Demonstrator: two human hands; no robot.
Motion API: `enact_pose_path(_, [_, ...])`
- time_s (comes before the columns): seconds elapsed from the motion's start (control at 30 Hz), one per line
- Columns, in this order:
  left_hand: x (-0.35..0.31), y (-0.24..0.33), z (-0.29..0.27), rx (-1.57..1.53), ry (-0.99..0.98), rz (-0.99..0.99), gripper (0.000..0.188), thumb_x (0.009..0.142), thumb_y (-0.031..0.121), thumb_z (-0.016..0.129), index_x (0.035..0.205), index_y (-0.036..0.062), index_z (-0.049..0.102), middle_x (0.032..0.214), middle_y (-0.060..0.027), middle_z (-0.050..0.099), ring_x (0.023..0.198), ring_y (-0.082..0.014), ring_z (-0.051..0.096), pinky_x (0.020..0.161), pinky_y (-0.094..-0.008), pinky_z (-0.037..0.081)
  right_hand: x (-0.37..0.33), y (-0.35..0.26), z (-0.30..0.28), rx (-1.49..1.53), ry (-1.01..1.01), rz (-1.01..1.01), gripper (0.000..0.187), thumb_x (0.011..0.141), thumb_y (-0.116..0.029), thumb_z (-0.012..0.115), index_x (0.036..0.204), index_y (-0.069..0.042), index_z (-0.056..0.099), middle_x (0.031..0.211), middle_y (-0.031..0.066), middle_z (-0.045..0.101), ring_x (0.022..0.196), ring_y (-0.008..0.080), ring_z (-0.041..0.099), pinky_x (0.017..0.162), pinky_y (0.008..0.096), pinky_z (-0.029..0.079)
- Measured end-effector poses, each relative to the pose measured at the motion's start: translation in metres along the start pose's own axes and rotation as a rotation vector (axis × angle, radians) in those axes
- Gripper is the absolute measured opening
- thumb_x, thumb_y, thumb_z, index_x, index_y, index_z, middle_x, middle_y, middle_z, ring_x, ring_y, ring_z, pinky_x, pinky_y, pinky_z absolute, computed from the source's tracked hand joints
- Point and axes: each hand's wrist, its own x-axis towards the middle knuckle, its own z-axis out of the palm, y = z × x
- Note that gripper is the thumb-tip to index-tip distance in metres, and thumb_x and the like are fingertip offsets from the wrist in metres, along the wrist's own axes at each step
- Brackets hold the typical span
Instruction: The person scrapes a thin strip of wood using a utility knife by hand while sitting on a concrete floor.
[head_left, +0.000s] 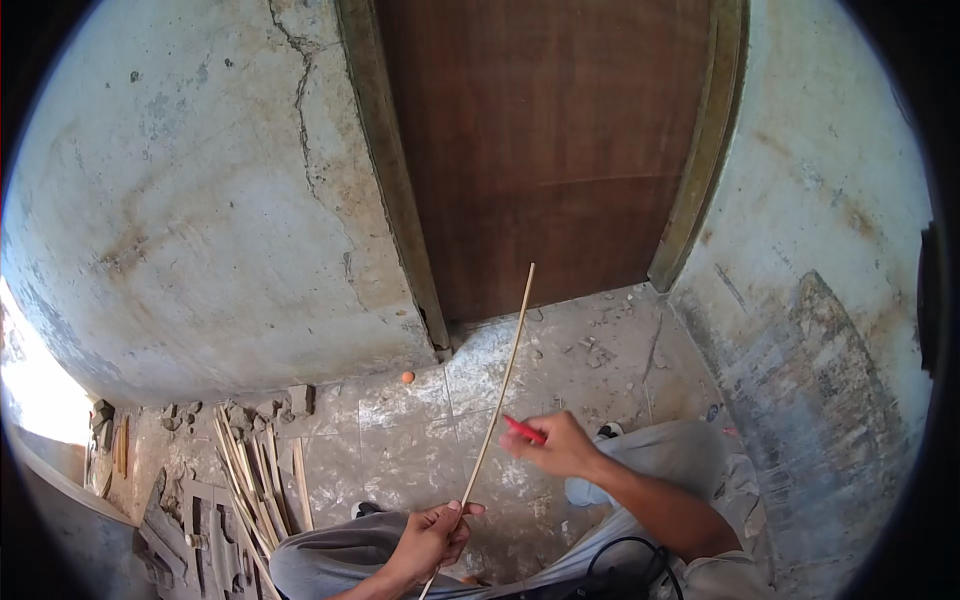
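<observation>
A long, thin, pale wooden stick [511,362], perhaps split bamboo, slants up and away from my lap toward the door. My left hand [428,538] is closed around its lower part, and the near end runs down past the picture's lower edge. In my right hand [562,446] is a short red-handled tool [526,431], its tip pointing left at the stick's middle. Whether the tip touches the stick I cannot tell. My fingers partly cover the tool, so its exact kind does not show.
Several similar wooden strips [262,480] lean in a bundle left of my knee, beside a grey slotted frame [205,525]. Rubble [265,408] lies along the left wall. A small orange ball [408,377] rests on the tiled floor, before a brown door [545,160].
</observation>
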Motion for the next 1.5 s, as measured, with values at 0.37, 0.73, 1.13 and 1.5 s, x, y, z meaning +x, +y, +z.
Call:
enact_pose_path(0.37, [0.002,-0.011,0.010,0.224,0.120,0.185,0.051,0.101,0.043,0.057,0.136,0.0063,0.053,0.080,-0.0027,0.055,0.064,-0.0106,0.053,0.059,-0.0277,0.048,-0.011,-0.019,0.027,0.262,-0.036,0.032,0.036,0.091,-0.035,0.071,0.084,0.000,0.074,0.062,-0.0003,0.059,0.058,0.0058,0.049,0.052,0.0269,0.038])
enact_pose_path(0.73, [-0.064,-0.025,-0.006,0.858,0.336,0.395,0.023,0.104,0.022,0.054,0.121,0.0072,0.055,0.077,-0.0025,0.062,0.060,-0.0088,0.057,0.054,-0.0222,0.046,-0.004,-0.035,-0.022,0.636,0.407,0.002,0.031,0.097,-0.024,0.065,0.086,0.005,0.070,0.060,0.0036,0.061,0.049,0.0049,0.044,0.049,0.0237,0.034])
enact_pose_path(1.13, [0.001,0.191,-0.031,1.883,1.140,1.157,0.054,0.089,-0.001,0.058,0.140,0.0142,0.052,0.078,-0.0058,0.055,0.054,-0.0213,0.056,0.044,-0.0374,0.042,-0.003,-0.023,-0.025,0.588,0.552,-0.111,0.035,0.099,-0.026,0.062,0.084,0.005,0.070,0.063,0.0049,0.065,0.061,0.0087,0.059,0.064,0.0266,0.045])
enact_pose_path(1.5, [0.002,0.161,-0.059,1.771,1.188,1.092,0.050,0.089,0.000,0.059,0.136,0.0180,0.055,0.076,-0.0099,0.056,0.054,-0.0310,0.059,0.048,-0.0444,0.047,-0.007,-0.019,-0.020,0.357,0.530,-0.253,0.033,0.097,-0.024,0.065,0.075,0.001,0.070,0.063,0.0041,0.066,0.060,0.0074,0.058,0.061,0.0257,0.046])
